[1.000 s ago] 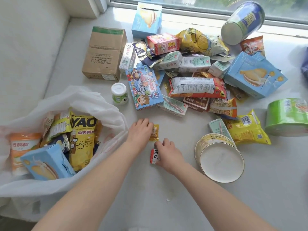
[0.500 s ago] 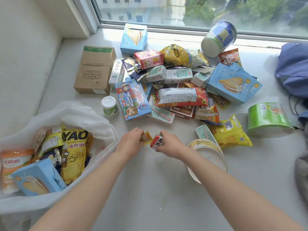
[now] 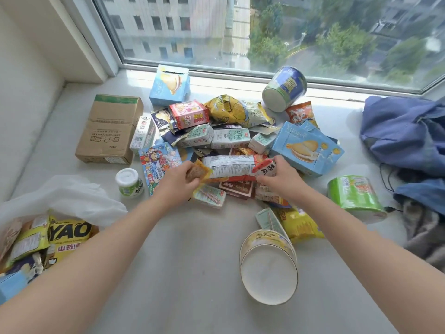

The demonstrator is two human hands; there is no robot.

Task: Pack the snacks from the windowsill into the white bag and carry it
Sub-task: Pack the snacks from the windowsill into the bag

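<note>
A heap of snacks lies on the grey windowsill (image 3: 192,273) under the window. My left hand (image 3: 177,185) pinches a small orange packet (image 3: 197,172) with a brown piece inside. My right hand (image 3: 280,178) grips a small red and white packet (image 3: 266,167). Both hands hover at the front of the heap, at the two ends of a long red and white bag (image 3: 228,165). The white bag (image 3: 72,201) lies open at the left edge, with several yellow and blue snacks inside it.
A brown carton (image 3: 108,131) sits left of the heap, with a small white jar (image 3: 127,182) in front of it. Cup noodle tubs lie on their sides: blue (image 3: 284,89), green (image 3: 354,196), yellow (image 3: 268,266). Blue clothing (image 3: 404,133) is bunched at the right.
Both hands lifted their small packets off the sill and moved forward to the front of the heap. The view tilted up, showing more of the window.
</note>
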